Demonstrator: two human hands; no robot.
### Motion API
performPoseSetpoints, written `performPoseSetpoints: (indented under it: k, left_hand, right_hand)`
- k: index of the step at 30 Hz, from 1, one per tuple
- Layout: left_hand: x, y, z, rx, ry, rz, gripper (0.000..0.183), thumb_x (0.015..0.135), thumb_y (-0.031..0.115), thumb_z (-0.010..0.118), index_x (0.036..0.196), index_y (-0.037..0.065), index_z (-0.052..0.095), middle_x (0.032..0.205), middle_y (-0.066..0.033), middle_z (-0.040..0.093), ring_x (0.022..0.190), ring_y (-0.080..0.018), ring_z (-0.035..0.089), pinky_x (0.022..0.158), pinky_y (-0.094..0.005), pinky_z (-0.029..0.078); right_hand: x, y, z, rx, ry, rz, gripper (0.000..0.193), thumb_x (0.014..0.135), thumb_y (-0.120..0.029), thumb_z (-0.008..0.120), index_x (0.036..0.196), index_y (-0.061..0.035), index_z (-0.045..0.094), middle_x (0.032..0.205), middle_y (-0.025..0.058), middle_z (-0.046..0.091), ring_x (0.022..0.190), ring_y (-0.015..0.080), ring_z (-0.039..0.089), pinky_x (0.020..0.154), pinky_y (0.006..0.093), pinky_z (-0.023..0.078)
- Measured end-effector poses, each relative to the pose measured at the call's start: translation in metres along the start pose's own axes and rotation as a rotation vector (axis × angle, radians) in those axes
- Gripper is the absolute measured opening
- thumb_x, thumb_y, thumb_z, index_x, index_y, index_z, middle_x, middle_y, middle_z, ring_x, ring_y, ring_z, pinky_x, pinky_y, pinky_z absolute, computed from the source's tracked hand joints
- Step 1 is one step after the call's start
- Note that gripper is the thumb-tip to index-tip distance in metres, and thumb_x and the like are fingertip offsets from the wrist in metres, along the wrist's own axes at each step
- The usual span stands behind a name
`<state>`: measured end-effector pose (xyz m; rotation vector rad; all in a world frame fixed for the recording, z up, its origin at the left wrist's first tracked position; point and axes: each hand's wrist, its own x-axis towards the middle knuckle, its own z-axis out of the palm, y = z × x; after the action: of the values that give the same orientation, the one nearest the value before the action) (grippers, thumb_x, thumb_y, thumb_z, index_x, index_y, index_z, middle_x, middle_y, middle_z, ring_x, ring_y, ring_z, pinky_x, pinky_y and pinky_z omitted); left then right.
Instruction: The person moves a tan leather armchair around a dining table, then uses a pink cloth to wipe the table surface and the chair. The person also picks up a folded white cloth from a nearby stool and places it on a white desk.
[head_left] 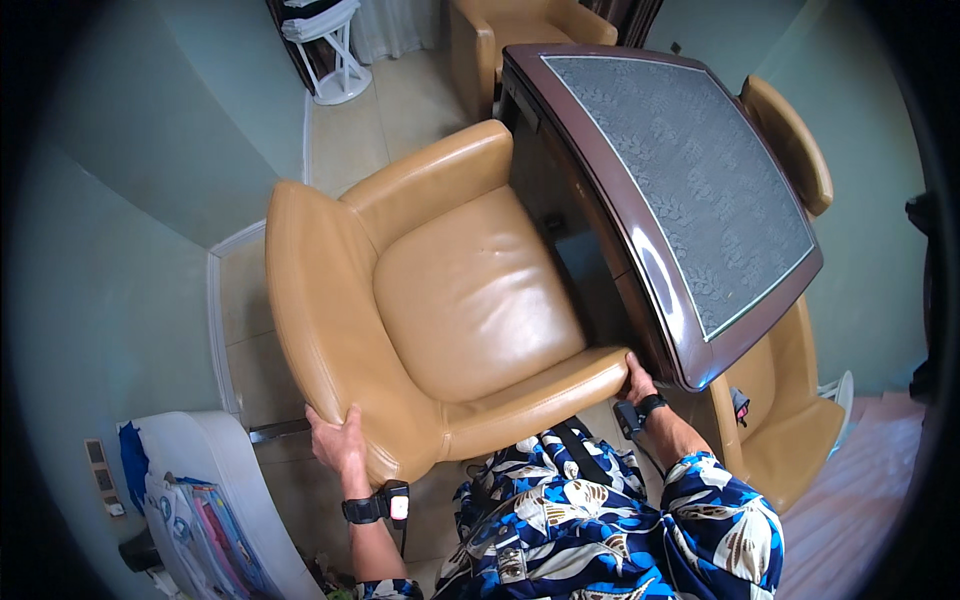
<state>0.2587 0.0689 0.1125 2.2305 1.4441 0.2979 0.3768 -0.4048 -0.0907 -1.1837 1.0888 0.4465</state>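
A tan leather armchair (480, 290) stands in front of me, its back on the left and its seat facing the table on the right. My left hand (338, 438) grips the near corner of the chair's back, fingers over the edge. My right hand (638, 380) is closed round the front end of the near armrest; some of its fingers are hidden behind the leather. Just right of that hand is the corner of a square table (670, 350) with a dark reddish rim and a grey patterned top. The chair's front reaches close to the table's side.
More tan armchairs stand at the table's far side (540, 22), right side (795, 150) and near right (790, 420). A white round-based stand (340, 75) is at the far left by the wall. A white chair (215, 440) with colourful packets on it stands at the lower left.
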Motion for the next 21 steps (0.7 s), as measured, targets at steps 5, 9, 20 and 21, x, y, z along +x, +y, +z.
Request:
performPoseSetpoints:
  k: [5,9,20,21]
  left_hand:
    - [-0.012,-0.01,-0.003,-0.001,-0.006,0.007,0.084,0.063,0.033,0.073,0.132,0.002,0.037,0.106,-0.0237,0.061,0.099,-0.0376,0.059,0.085,-0.0434,0.047]
    - [-0.016,-0.011,-0.006,0.001,0.013,-0.027,0.085,0.064,0.034,0.073,0.133,0.002,0.036,0.108,-0.0232,0.06,0.1,-0.0373,0.058,0.086,-0.0429,0.046]
    - [0.004,-0.033,0.006,-0.026,0.008,0.051,0.092,0.063,0.034,0.075,0.137,0.003,0.03,0.116,-0.0237,0.057,0.107,-0.036,0.056,0.092,-0.0409,0.044]
    - [0.003,-0.027,0.004,-0.038,-0.018,0.002,0.093,0.063,0.034,0.075,0.138,0.003,0.029,0.119,-0.0241,0.055,0.108,-0.0351,0.055,0.094,-0.0399,0.043]
  right_hand:
    - [-0.015,0.02,-0.017,-0.19,-0.13,0.107,0.053,0.081,-0.051,0.061,0.106,-0.0049,0.058,0.085,0.0111,0.065,0.078,0.0264,0.064,0.067,0.0437,0.049]
    - [-0.094,0.013,0.002,-0.815,-0.264,-0.251,0.026,0.085,-0.026,0.061,0.085,-0.0005,0.062,0.064,0.0126,0.063,0.051,0.0215,0.061,0.05,0.0313,0.048]
    - [-0.024,-0.019,0.049,-1.785,-0.285,-0.952,0.058,0.088,-0.052,0.038,0.088,-0.0034,0.069,0.093,0.021,0.065,0.096,0.0326,0.059,0.094,0.0424,0.037]
    - [-0.023,-0.016,0.046,-1.778,-0.243,-0.994,0.056,0.089,-0.05,0.038,0.086,-0.0039,0.07,0.09,0.0198,0.065,0.096,0.0313,0.06,0.094,0.0432,0.036]
